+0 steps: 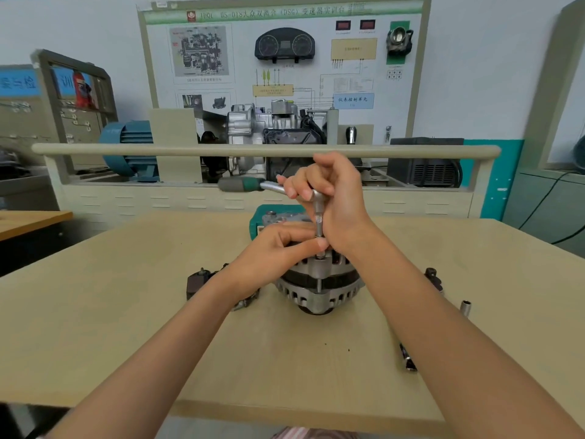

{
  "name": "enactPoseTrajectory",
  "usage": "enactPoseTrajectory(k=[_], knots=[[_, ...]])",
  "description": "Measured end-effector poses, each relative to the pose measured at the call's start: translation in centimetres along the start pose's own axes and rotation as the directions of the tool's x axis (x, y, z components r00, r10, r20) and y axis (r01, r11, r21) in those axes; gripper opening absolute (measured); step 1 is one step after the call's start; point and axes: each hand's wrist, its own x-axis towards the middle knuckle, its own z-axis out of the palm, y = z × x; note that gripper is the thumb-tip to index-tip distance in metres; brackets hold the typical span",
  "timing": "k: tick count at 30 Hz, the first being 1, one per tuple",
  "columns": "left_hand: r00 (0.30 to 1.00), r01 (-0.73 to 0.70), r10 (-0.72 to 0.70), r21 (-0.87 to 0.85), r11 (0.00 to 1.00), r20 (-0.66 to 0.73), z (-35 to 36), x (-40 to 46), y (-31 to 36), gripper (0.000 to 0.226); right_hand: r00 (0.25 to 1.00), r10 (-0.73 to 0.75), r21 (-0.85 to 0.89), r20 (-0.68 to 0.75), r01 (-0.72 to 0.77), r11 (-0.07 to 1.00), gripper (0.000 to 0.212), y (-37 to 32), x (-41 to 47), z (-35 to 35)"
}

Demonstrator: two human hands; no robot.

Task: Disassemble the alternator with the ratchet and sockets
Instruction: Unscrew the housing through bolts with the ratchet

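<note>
Hands (319, 201) on ratchet (278, 187), alternator (319, 283) (upright)

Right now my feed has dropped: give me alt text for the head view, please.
Two bare hands work a ratchet with a socket extension set upright on an alternator on a beige table: the right hand grips the ratchet head, the left hand pinches the extension's lower end. A loose socket lies to the right.
</note>
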Motion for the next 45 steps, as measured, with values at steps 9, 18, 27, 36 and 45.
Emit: enactPoseTrajectory(k=[9,18,27,36,45], knots=[[0.991,-0.048,0.050,0.019,0.999,-0.128,0.4,-0.1,-0.3,0.054,0.691,-0.720,-0.994,-0.055,0.029,0.103,0.014,3.3,-3.5,1.5],[0.998,-0.059,0.059,0.013,0.998,-0.022,0.5,0.2,0.0,0.033,0.986,0.165,0.341,-0.016,-0.150,0.928,0.057,-0.7,0.8,-0.9],[0.995,-0.054,0.054,0.005,0.999,-0.078,0.5,-0.1,0.0,0.054,0.762,-0.644,-0.910,-0.067,0.219,0.353,0.019,2.3,-3.1,0.8],[0.998,-0.025,0.028,0.040,0.999,-0.065,0.7,0.0,0.3,0.024,0.942,-0.261,-0.423,-0.210,0.154,0.893,0.046,0.5,-0.8,0.6],[0.993,-0.100,0.104,0.063,0.993,-0.060,0.8,-0.1,0.3,0.023,0.952,-0.257,-0.210,-0.169,0.220,0.953,0.051,0.7,-1.2,0.0]])
